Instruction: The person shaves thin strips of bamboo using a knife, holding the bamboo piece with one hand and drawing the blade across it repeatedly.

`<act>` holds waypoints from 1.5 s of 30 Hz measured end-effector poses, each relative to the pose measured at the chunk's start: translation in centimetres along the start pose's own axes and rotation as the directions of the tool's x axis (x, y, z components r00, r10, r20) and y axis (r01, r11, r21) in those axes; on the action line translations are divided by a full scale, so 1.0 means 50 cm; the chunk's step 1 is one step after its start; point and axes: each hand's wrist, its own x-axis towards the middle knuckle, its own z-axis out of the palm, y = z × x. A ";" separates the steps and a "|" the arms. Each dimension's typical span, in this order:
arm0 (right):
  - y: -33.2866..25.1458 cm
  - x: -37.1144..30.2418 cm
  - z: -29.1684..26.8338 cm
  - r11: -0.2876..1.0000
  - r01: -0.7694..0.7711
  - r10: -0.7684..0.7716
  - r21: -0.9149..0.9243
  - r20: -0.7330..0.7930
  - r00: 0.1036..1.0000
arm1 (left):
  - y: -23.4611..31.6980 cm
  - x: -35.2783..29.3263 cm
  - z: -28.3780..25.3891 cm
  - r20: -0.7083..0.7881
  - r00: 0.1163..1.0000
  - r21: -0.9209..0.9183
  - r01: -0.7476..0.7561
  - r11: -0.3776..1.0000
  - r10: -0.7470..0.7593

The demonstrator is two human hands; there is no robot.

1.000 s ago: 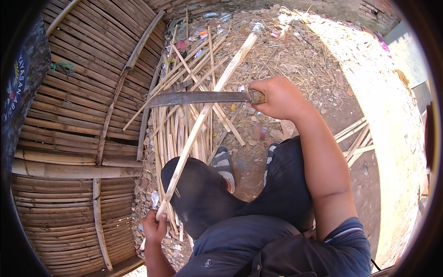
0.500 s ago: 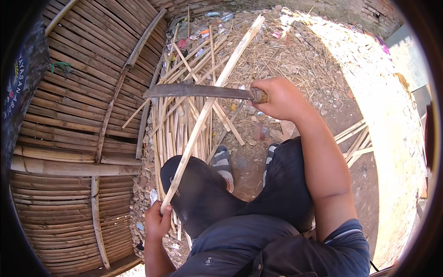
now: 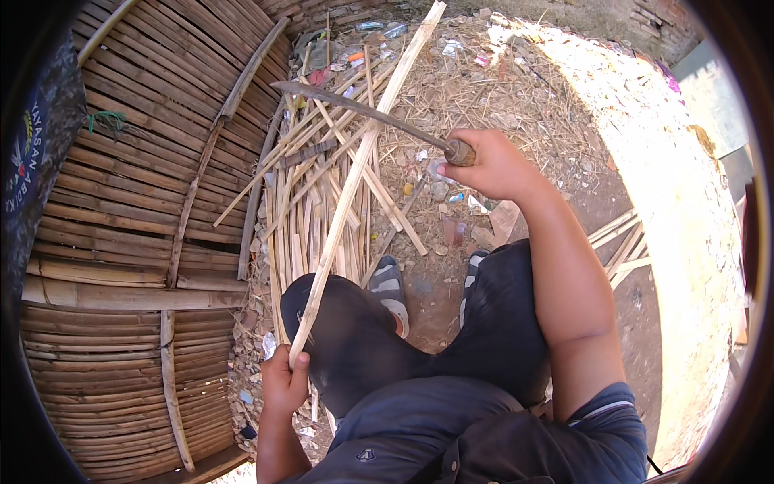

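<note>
A long pale bamboo strip (image 3: 345, 202) slants from beside my left knee up to the far wall. Its near end is gripped by my left hand (image 3: 284, 381), fingers closed and thumb on top. My right hand (image 3: 486, 164) is wrapped round the wooden handle of a machete (image 3: 363, 110). The dark, slightly curved blade points left and crosses the strip's upper part. From this view I cannot tell whether blade and strip touch. Below the strip, a pile of split bamboo strips (image 3: 305, 234) lies on the ground left of my feet.
A bamboo slat wall (image 3: 129, 177) stands close on my left, with a dark printed cloth (image 3: 48, 137) hanging on it. Shavings and litter cover the ground (image 3: 532, 113). More strips (image 3: 625, 242) lie to my right. A brick wall (image 3: 645, 20) closes the far side.
The machete has turned, its tip rising farther away and the blade tilting on edge. The strip's far end has shifted left and away, and my left hand has moved slightly right.
</note>
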 end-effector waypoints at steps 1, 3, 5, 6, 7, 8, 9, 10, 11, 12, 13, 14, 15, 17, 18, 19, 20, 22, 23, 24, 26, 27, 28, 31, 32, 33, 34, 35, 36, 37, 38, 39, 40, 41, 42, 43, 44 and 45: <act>-0.009 -0.003 0.014 0.997 0.080 -0.080 -0.004 0.032 0.996 | 0.005 0.004 0.003 -0.029 1.000 -0.002 -0.008 1.000 0.008; -0.045 -0.012 0.040 0.977 0.203 -0.191 -0.069 0.146 0.971 | 0.015 0.013 0.009 -0.088 0.996 -0.001 -0.019 1.000 0.019; -0.095 -0.028 0.041 0.936 0.295 -0.230 -0.191 0.301 0.925 | 0.015 0.016 0.011 -0.119 0.993 0.054 -0.004 0.999 0.011; -0.102 -0.033 0.038 0.934 0.297 -0.232 -0.196 0.298 0.926 | 0.015 0.017 0.008 -0.136 0.991 0.086 0.003 0.996 0.009; -0.107 -0.037 0.036 0.932 0.300 -0.234 -0.202 0.296 0.926 | 0.017 0.017 0.003 -0.159 0.987 0.145 -0.012 0.989 0.036; -0.108 -0.039 0.036 0.930 0.302 -0.236 -0.207 0.294 0.926 | 0.021 0.015 -0.002 -0.181 0.981 0.202 -0.026 0.979 0.063; -0.093 -0.034 0.032 0.957 0.241 -0.199 -0.160 0.237 0.951 | 0.022 0.011 -0.006 -0.198 0.976 0.259 -0.036 0.965 0.090; -0.067 -0.023 0.019 0.977 0.180 -0.157 -0.115 0.183 0.970 | 0.015 0.008 -0.007 -0.212 0.972 0.278 -0.040 0.960 0.102; -0.046 -0.014 0.009 0.991 0.120 -0.111 -0.065 0.132 0.985 | 0.002 0.004 -0.008 -0.226 0.968 0.297 -0.044 0.954 0.114; -0.032 -0.010 0.000 0.998 0.051 -0.047 -0.048 0.086 0.995 | -0.005 0.003 -0.008 -0.239 0.963 0.311 -0.047 0.949 0.126; -0.021 -0.007 -0.008 0.999 -0.018 0.019 -0.027 0.041 0.999 | -0.007 0.002 -0.008 -0.233 0.962 0.338 -0.060 0.939 0.145; -0.015 -0.005 -0.011 0.996 -0.086 0.086 -0.004 -0.004 0.996 | -0.003 0.001 -0.005 -0.237 0.964 0.328 -0.038 0.944 0.121; -0.016 -0.005 -0.006 0.997 -0.059 0.059 -0.044 0.000 0.998 | 0.003 0.001 -0.001 -0.241 0.966 0.319 -0.016 0.948 0.098; -0.028 -0.013 0.006 0.994 0.104 -0.100 -0.047 0.079 0.992 | 0.011 0.004 0.006 -0.248 0.965 0.312 -0.006 0.950 0.087; -0.040 -0.016 0.019 0.982 0.184 -0.178 -0.040 0.122 0.976 | 0.013 0.006 0.010 -0.251 0.963 0.314 -0.013 0.949 0.096; -0.051 -0.019 0.034 0.975 0.207 -0.188 -0.078 0.198 0.962 | 0.017 0.009 0.012 -0.250 0.962 0.318 -0.024 0.948 0.108; -0.068 -0.024 0.043 0.963 0.241 -0.203 -0.122 0.264 0.943 | 0.024 0.012 0.015 -0.231 0.968 0.313 -0.020 0.949 0.097; -0.112 -0.033 0.053 0.926 0.322 -0.226 -0.198 0.392 0.892 | 0.035 0.016 0.012 -0.199 0.977 0.310 -0.011 0.951 0.076; -0.124 -0.038 0.054 0.922 0.325 -0.219 -0.213 0.404 0.888 | 0.030 0.015 0.010 -0.206 0.971 0.345 -0.042 0.938 0.119; -0.112 -0.034 0.053 0.936 0.310 -0.233 -0.168 0.364 0.902 | 0.021 0.014 0.008 -0.212 0.964 0.379 -0.072 0.923 0.163; -0.061 -0.026 0.051 0.958 0.277 -0.244 -0.078 0.291 0.925 | 0.016 0.013 0.008 -0.237 0.955 0.380 -0.076 0.922 0.177; -0.046 -0.020 0.046 0.963 0.261 -0.233 -0.070 0.272 0.934 | 0.022 0.017 0.012 -0.264 0.953 0.345 -0.053 0.937 0.151; -0.035 -0.014 0.039 0.968 0.245 -0.222 -0.063 0.253 0.942 | 0.024 0.020 0.015 -0.290 0.949 0.309 -0.031 0.951 0.125; -0.038 -0.011 0.029 0.984 0.161 -0.142 -0.070 0.219 0.965 | 0.017 0.023 0.018 -0.301 0.945 0.296 -0.032 0.955 0.125; -0.044 -0.011 0.027 0.989 0.127 -0.108 -0.077 0.211 0.971 | 0.017 0.023 0.018 -0.299 0.947 0.291 -0.029 0.956 0.120; -0.048 -0.014 0.030 0.983 0.165 -0.146 -0.076 0.209 0.967 | 0.020 0.022 0.020 -0.296 0.948 0.283 -0.033 0.959 0.120; -0.054 -0.016 0.035 0.977 0.202 -0.183 -0.074 0.208 0.961 | 0.029 0.023 0.023 -0.293 0.949 0.275 -0.037 0.961 0.121; -0.062 -0.018 0.040 0.968 0.241 -0.223 -0.071 0.203 0.954 | 0.036 0.026 0.025 -0.292 0.948 0.269 -0.044 0.962 0.124; -0.074 -0.023 0.046 0.955 0.276 -0.245 -0.112 0.235 0.941 | 0.040 0.029 0.027 -0.280 0.949 0.273 -0.067 0.960 0.146; -0.091 -0.029 0.054 0.938 0.311 -0.265 -0.150 0.268 0.926 | 0.044 0.032 0.029 -0.269 0.949 0.277 -0.090 0.957 0.167; -0.106 -0.036 0.062 0.920 0.345 -0.281 -0.187 0.300 0.912 | 0.044 0.035 0.031 -0.255 0.948 0.281 -0.116 0.953 0.190; -0.118 -0.041 0.070 0.898 0.371 -0.290 -0.235 0.319 0.902 | 0.042 0.036 0.032 -0.244 0.951 0.298 -0.115 0.948 0.192; -0.112 -0.038 0.070 0.912 0.358 -0.289 -0.202 0.302 0.908 | 0.044 0.035 0.029 -0.253 0.952 0.299 -0.096 0.949 0.175; -0.099 -0.033 0.068 0.924 0.344 -0.288 -0.169 0.285 0.914 | 0.048 0.034 0.025 -0.261 0.952 0.300 -0.076 0.951 0.159; -0.084 -0.032 0.063 0.936 0.323 -0.279 -0.136 0.269 0.922 | 0.050 0.032 0.023 -0.263 0.954 0.298 -0.060 0.953 0.142; -0.071 -0.025 0.056 0.954 0.273 -0.237 -0.123 0.251 0.939 | 0.047 0.029 0.023 -0.287 0.949 0.291 -0.040 0.956 0.127; -0.057 -0.016 0.047 0.969 0.223 -0.193 -0.109 0.232 0.953 | 0.041 0.026 0.022 -0.312 0.943 0.284 -0.021 0.959 0.113; -0.046 -0.009 0.037 0.980 0.172 -0.149 -0.095 0.212 0.966 | 0.038 0.028 0.021 -0.337 0.936 0.276 -0.005 0.961 0.101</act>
